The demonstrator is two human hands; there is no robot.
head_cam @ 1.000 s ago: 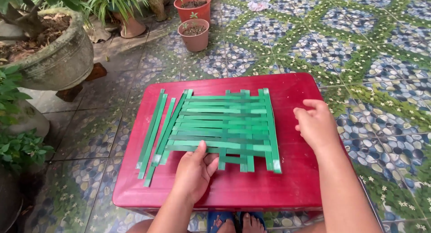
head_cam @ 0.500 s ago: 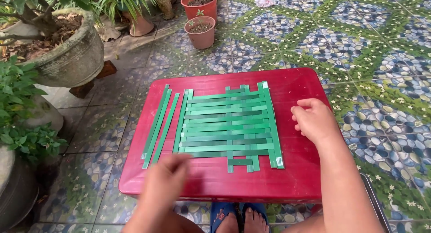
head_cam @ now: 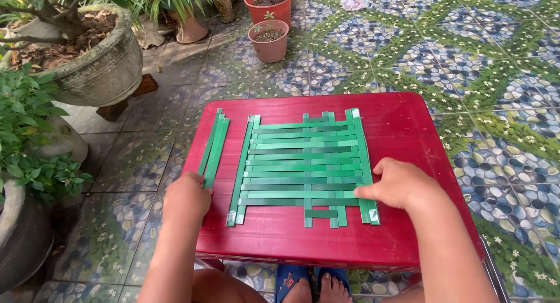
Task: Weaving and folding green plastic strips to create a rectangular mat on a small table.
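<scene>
Red plastic tabletop (head_cam: pixel 402 128), low, set on a patterned pebble-and-flower tiled floor (head_cam: pixel 501 64). Centre of it: a woven mat of green strips (head_cam: pixel 303 163), flat, partly finished, long strips running crosswise over a few upright ones whose ends stick out at the near and far edges.

Right hand (head_cam: pixel 399 183) rests on the mat's near right corner, fingers curled down and pressing the strips flat; nothing gripped between them.

Left hand (head_cam: pixel 186 197) sits at the tabletop's near left side, loosely clenched, at the near ends of two loose green strips (head_cam: pixel 213 144) that lie side by side, left of the mat and apart from it. Fingertips are hidden under the hand, so cannot tell whether they pinch a strip end or merely touch it.

Surroundings: large grey stone planter (head_cam: pixel 99 69) with soil and a trunk, far left, raised on a block. Leafy green plant (head_cam: pixel 29 139) near left, over another dark pot. Two terracotta pots (head_cam: pixel 269 37) beyond the tabletop, one behind the other. Person's bare feet in blue sandals (head_cam: pixel 291 279) show below the tabletop's near edge. Nothing lies between the hands and the strips.
</scene>
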